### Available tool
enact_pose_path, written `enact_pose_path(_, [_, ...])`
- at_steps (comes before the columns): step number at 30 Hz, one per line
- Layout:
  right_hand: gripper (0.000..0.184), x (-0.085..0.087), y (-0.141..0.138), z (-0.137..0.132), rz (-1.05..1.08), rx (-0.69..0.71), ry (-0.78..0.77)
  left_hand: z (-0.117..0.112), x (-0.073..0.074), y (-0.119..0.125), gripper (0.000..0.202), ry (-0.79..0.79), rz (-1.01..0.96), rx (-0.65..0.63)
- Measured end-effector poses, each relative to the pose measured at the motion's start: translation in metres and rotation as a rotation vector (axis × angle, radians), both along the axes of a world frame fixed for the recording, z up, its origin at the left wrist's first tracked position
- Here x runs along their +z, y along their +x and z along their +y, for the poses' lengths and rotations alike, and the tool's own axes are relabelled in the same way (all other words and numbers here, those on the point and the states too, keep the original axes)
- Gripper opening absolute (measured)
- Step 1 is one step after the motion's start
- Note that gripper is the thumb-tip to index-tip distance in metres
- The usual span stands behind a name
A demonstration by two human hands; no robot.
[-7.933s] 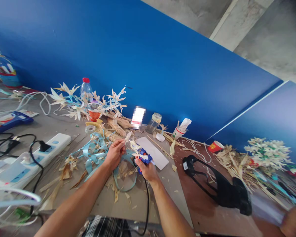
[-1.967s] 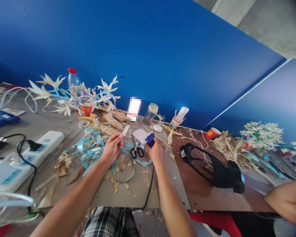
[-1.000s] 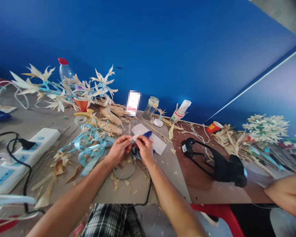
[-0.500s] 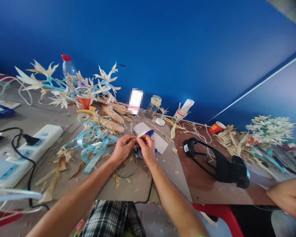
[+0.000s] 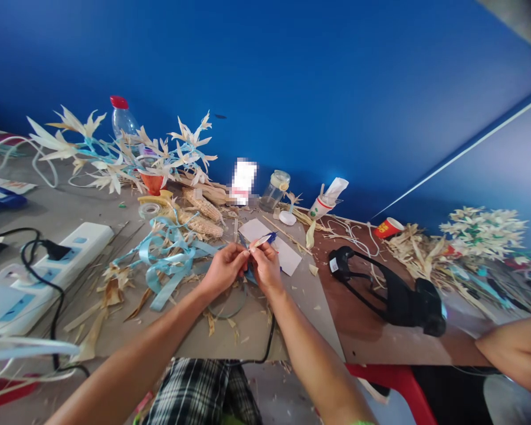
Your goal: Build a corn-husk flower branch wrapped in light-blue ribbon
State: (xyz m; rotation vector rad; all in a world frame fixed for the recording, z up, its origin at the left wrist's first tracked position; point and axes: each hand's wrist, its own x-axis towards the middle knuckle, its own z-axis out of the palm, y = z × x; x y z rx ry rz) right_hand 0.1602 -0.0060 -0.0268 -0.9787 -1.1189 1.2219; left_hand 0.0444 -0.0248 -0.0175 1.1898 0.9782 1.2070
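My left hand (image 5: pixel 226 267) is closed in a pinch, its fingertips meeting those of my right hand (image 5: pixel 266 265) above the table. Between the fingers is a small pale piece of corn husk (image 5: pixel 262 241), its tip sticking out over my right hand; the rest is hidden. Just behind my right hand lie a white card (image 5: pixel 288 257) and something dark blue, partly covered. Left of my left hand sits a tangle of light blue ribbon (image 5: pixel 166 260). A clear ring-shaped thing (image 5: pixel 230 308) lies under my hands.
Corn cobs (image 5: pixel 203 206) and husk flowers (image 5: pixel 100 159) stand at the back left. A power strip (image 5: pixel 77 248) with black cables is on the left. On the right lie a black headset (image 5: pixel 389 289) and a red cup (image 5: pixel 388 227). Another person's arm (image 5: pixel 517 351) rests at the far right.
My fingers have shifted slightly on the husk piece, and my right hand has turned a little, showing more of the pale tip. The things on the table have stayed put.
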Motion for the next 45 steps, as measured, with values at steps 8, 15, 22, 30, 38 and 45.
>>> enact_pose_path(8, [0.022, 0.007, 0.0, -0.001, 0.122, 0.089, -0.105, 0.001, 0.008, -0.002, 0.031, -0.159, -0.25, -0.15])
enact_pose_path(15, [0.026, 0.01, 0.0, -0.001, 0.235, 0.094, -0.122, 0.001, 0.011, -0.003, 0.028, -0.15, -0.312, -0.097])
enact_pose_path(22, [0.03, 0.007, -0.002, -0.001, 0.092, 0.048, -0.065, 0.001, 0.004, 0.001, 0.036, -0.107, -0.081, -0.038])
enact_pose_path(30, [0.026, 0.003, 0.003, 0.001, -0.128, -0.021, 0.026, 0.0, 0.002, 0.002, 0.037, -0.099, -0.001, -0.026])
enact_pose_path(38, [0.021, 0.012, 0.004, -0.004, -0.288, -0.085, 0.123, 0.003, 0.003, 0.0, 0.034, -0.122, -0.035, -0.066])
enact_pose_path(45, [0.024, 0.01, 0.001, -0.005, -0.153, -0.103, 0.02, 0.001, 0.004, 0.001, 0.036, -0.12, -0.036, -0.079])
